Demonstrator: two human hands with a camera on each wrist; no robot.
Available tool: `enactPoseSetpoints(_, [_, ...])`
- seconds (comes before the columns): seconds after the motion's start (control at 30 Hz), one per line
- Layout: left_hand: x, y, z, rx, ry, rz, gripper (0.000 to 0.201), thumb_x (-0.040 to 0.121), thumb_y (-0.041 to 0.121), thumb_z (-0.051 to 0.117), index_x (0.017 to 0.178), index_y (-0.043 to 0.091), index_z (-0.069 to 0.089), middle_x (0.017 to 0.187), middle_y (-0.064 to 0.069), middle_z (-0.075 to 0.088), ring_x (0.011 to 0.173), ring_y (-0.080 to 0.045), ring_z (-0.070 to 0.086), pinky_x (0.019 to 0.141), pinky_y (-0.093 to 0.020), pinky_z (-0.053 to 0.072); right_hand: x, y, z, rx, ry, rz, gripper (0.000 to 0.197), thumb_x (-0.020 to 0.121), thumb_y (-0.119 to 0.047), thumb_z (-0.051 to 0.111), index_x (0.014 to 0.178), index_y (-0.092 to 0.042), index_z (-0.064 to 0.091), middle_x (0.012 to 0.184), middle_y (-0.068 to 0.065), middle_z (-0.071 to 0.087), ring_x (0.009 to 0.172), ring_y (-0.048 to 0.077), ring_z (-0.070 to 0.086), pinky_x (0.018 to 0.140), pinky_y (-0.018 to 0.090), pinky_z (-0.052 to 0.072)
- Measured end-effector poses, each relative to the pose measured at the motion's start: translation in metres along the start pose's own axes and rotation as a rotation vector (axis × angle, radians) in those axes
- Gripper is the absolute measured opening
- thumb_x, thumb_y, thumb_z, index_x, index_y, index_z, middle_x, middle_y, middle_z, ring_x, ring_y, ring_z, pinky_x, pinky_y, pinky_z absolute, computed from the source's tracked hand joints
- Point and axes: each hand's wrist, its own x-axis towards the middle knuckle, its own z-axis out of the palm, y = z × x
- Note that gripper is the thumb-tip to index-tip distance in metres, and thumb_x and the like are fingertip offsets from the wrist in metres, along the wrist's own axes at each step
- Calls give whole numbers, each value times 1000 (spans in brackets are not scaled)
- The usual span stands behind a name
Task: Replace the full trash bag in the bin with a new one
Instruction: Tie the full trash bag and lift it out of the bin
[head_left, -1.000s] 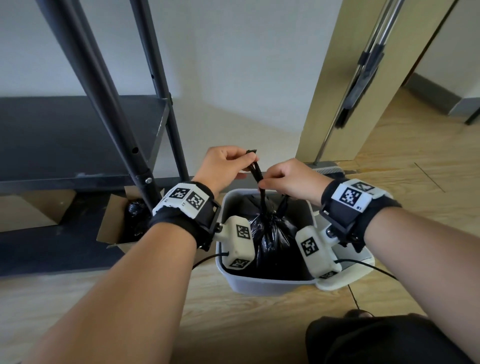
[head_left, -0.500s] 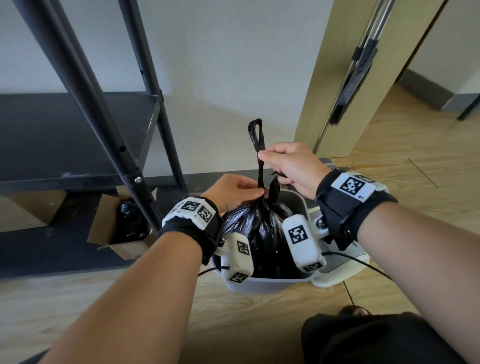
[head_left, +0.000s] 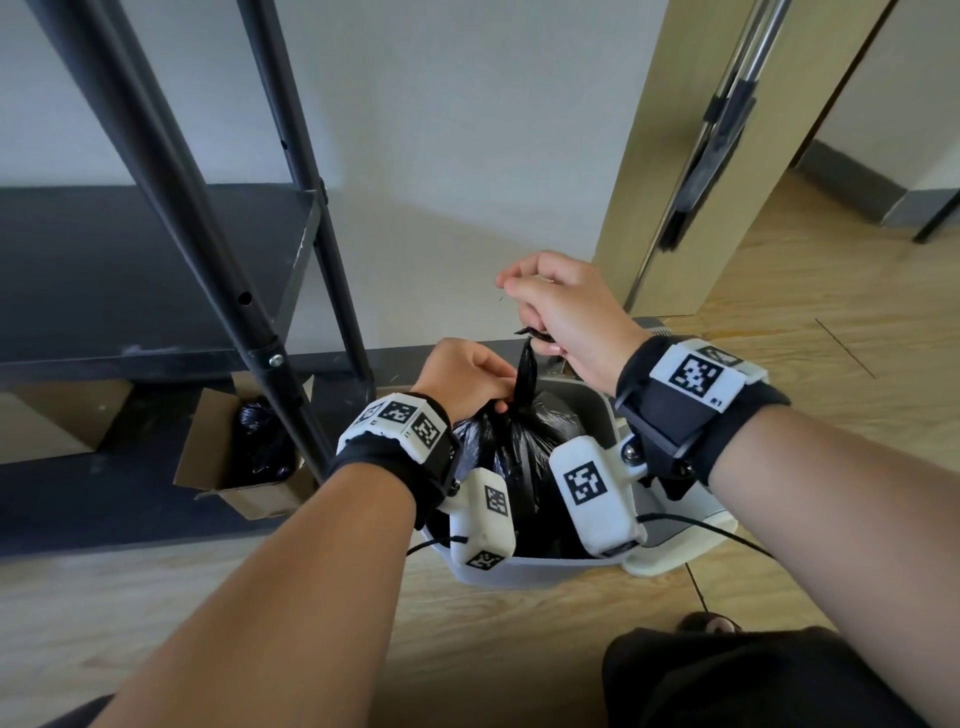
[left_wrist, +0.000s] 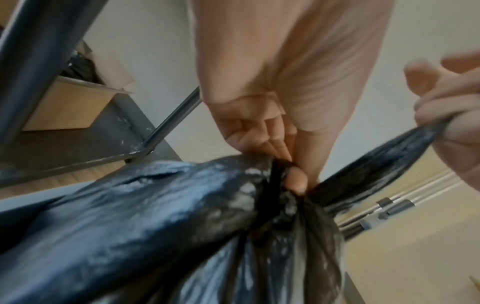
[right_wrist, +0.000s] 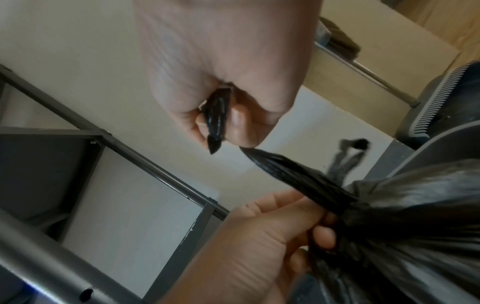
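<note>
A full black trash bag (head_left: 519, 447) sits in the grey bin (head_left: 524, 569) on the floor. My left hand (head_left: 467, 374) pinches the gathered neck of the bag at its knot; in the left wrist view the left fingertips (left_wrist: 283, 164) press into the black plastic (left_wrist: 155, 216). My right hand (head_left: 550, 306) is a fist above the bin and grips the twisted strap (head_left: 525, 371), which runs taut down to the neck. In the right wrist view the strap's end (right_wrist: 215, 123) pokes out of the right fist (right_wrist: 223, 102). A second loose loop (right_wrist: 350, 148) hangs behind.
A black metal shelf rack (head_left: 208, 260) stands to the left, one leg close to the bin. Under it an open cardboard box (head_left: 244, 493) holds black bags. The bin's white lid (head_left: 670, 551) lies at its right. A door frame (head_left: 649, 208) with a leaning broom handle is behind.
My left hand dropped from the strap to the bag's neck and stays there. My right hand rose and closed round the strap, so the loop above it no longer shows.
</note>
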Motion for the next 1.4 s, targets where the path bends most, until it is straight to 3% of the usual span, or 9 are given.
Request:
enactPoseSetpoints(0.33, [-3,6,0,63,-234,49,8,80,15,75,72,17,72,65,-1,68,56,-1,60,60,-10,51,0,-1,3,11,4,1,12,93,-8,52,94,-9,64,57,1,39,49,11,36,38,19,30])
enactPoseSetpoints(0.5, [-1,-1,1,-46,-172,-24,11,87,13,64,83,6,71,72,-6,70,57,-5,64,67,-19,55,4,2,-3,-37,112,37,43,91,-17,57,132,-26,47,118,2,50,100,14,57,62,28,59])
enactPoseSetpoints(0.6, [1,-6,-3,-118,-115,-85,13,88,12,61,89,3,71,82,-14,71,64,-12,64,75,-24,55,6,15,-13,-353,240,-71,45,88,-19,53,131,-31,46,129,-2,46,93,15,59,71,34,59])
enactPoseSetpoints(0.77, [3,-3,-3,-308,-32,-143,9,90,9,57,88,8,66,74,-9,69,47,-5,61,47,-12,46,-1,34,-19,-571,-211,107,36,91,-3,48,122,-19,58,112,-2,62,57,13,57,38,17,40])
enactPoseSetpoints(0.83, [3,-2,-3,-354,-24,-148,9,90,9,57,91,7,66,72,-8,67,46,-5,60,47,-12,44,-4,42,-16,-600,-335,160,19,90,-5,54,105,-15,62,95,5,64,58,17,60,39,21,43])
enactPoseSetpoints(0.9, [2,-1,-3,-369,-25,-145,8,90,9,59,94,6,65,73,-8,67,46,-4,60,46,-12,45,-3,45,-16,-632,-314,116,11,90,-16,61,85,-7,65,75,9,61,61,20,60,50,28,49])
enactPoseSetpoints(1.0, [2,0,-3,-400,5,-146,16,86,9,67,96,4,57,77,-11,68,48,-6,63,45,-12,49,0,41,-19,-722,-213,-16,38,89,-29,63,58,-10,54,52,1,43,47,12,42,49,22,34])
enactPoseSetpoints(1.23, [0,-2,-10,-366,-4,-57,36,68,-17,70,62,13,51,67,-9,57,60,-22,59,63,-30,52,1,36,-10,-761,-262,186,41,96,-21,52,57,-13,41,55,1,35,48,14,32,44,21,26])
enactPoseSetpoints(1.4, [0,3,-6,-50,72,119,39,60,-18,67,75,17,68,73,0,63,70,-13,59,77,-29,53,-2,34,-4,-775,-324,252,33,98,-14,42,66,-20,47,63,-1,47,51,11,44,47,22,37])
